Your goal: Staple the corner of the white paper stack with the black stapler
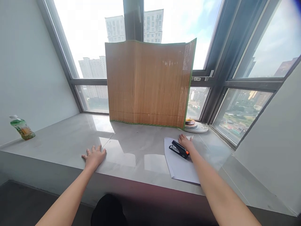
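Observation:
My left hand (94, 158) lies on the pale windowsill (131, 160) near its front edge, fingers spread and nothing in it. Toward the right, my right hand (185, 142) rests at the far edge of the white paper (181, 168), its fingers extended. Just in front of that hand lies a black stapler (178, 149) with an orange part at its right end, on top of the paper. A small white corner (190, 137) shows beside my right fingers; I cannot tell whether it belongs to the paper. My forearm covers the paper's right side.
A brown bamboo mat (145, 83) with green edging stands upright against the window. Stacked plates (196, 126) sit behind its right end. At the far left stands a green-labelled bottle (23, 128). A dark knee (108, 212) is below the sill's front edge.

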Available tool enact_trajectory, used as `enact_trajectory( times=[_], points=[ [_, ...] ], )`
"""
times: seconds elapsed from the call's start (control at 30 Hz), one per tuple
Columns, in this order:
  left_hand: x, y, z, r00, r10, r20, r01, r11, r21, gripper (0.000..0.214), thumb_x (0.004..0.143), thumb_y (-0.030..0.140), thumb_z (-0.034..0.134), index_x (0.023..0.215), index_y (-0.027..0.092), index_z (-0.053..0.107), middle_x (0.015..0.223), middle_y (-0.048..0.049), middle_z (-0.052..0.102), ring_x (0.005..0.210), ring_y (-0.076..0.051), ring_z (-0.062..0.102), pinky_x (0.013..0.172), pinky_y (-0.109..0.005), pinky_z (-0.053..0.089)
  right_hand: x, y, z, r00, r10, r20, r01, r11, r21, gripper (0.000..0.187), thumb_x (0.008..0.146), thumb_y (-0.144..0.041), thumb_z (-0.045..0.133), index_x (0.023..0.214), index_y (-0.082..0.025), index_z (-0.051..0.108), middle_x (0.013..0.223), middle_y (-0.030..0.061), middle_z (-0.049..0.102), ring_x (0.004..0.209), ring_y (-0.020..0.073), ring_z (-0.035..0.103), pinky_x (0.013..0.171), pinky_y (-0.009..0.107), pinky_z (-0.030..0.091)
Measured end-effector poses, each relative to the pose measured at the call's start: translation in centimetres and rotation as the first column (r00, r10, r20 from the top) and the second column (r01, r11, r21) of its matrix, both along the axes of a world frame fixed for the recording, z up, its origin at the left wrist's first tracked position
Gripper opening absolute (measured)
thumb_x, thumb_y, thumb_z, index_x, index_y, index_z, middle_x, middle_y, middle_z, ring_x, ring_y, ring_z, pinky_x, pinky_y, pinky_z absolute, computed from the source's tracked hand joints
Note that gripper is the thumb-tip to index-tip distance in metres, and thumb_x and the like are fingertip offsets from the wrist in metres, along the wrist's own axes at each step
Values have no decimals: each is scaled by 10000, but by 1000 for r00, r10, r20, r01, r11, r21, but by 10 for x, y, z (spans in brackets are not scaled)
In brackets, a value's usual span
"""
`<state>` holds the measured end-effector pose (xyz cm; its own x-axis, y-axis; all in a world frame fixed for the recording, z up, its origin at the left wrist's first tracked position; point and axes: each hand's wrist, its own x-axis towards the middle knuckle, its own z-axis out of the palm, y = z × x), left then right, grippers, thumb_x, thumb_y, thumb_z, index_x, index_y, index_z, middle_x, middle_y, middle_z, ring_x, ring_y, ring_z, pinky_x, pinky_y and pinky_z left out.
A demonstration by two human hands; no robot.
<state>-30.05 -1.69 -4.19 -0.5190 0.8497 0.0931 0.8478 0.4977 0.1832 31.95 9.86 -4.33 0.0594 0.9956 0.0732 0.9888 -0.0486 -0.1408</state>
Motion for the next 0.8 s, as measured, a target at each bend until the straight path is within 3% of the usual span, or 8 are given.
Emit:
enact_trajectory(
  times=[0.1, 0.37, 0.53, 0.67, 0.8],
  points=[
    [4, -3, 2, 1000, -10, -7, 10, 1000, 15, 754, 1035, 567, 332, 1688, 217, 477, 1770, -219, 343, 1605, -578, 247, 1218, -824, 155, -45, -1, 2, 1000, 7, -17, -6, 1000, 17, 609, 1112, -239, 203, 1657, -124, 447, 1772, 226, 329, 1646, 312, 326, 1291, 737, 196],
    [14, -11, 10, 1000, -11, -11, 11, 1000, 28, 727, 1044, 533, 351, 1670, 195, 499, 1758, -235, 358, 1600, -575, 261, 1222, -814, 165, -219, 20, 2, 976, 176, -132, -171, 984, 46, 625, 1104, -249, 216, 1683, -83, 385, 1780, 239, 299, 1670, 333, 253, 1308, 742, 92],
    [15, -12, 10, 1000, -19, -23, 20, 999, 34, 700, 1060, 504, 342, 1664, 189, 502, 1755, -244, 357, 1599, -576, 256, 1212, -824, 173, -310, 32, 1, 945, 240, -220, -234, 971, 52, 646, 1091, -238, 216, 1696, -59, 356, 1796, 231, 260, 1678, 347, 218, 1312, 736, 29],
    [14, -12, 10, 1000, -27, -4, 27, 999, 19, 697, 1062, 512, 346, 1660, 190, 503, 1758, -249, 351, 1605, -581, 242, 1210, -824, 176, -363, 32, 1, 915, 299, -269, -298, 953, 47, 657, 1093, -266, 216, 1711, -84, 344, 1805, 183, 262, 1678, 347, 207, 1322, 716, 2],
    [12, -11, 10, 1000, -25, 7, 25, 999, 24, 701, 1056, 528, 359, 1657, 198, 506, 1760, -246, 350, 1612, -575, 232, 1215, -823, 168, -384, 27, 4, 904, 321, -282, -318, 946, 55, 679, 1095, -289, 229, 1736, -69, 274, 1823, 164, 211, 1693, 332, 159, 1346, 643, -28]
  ],
)
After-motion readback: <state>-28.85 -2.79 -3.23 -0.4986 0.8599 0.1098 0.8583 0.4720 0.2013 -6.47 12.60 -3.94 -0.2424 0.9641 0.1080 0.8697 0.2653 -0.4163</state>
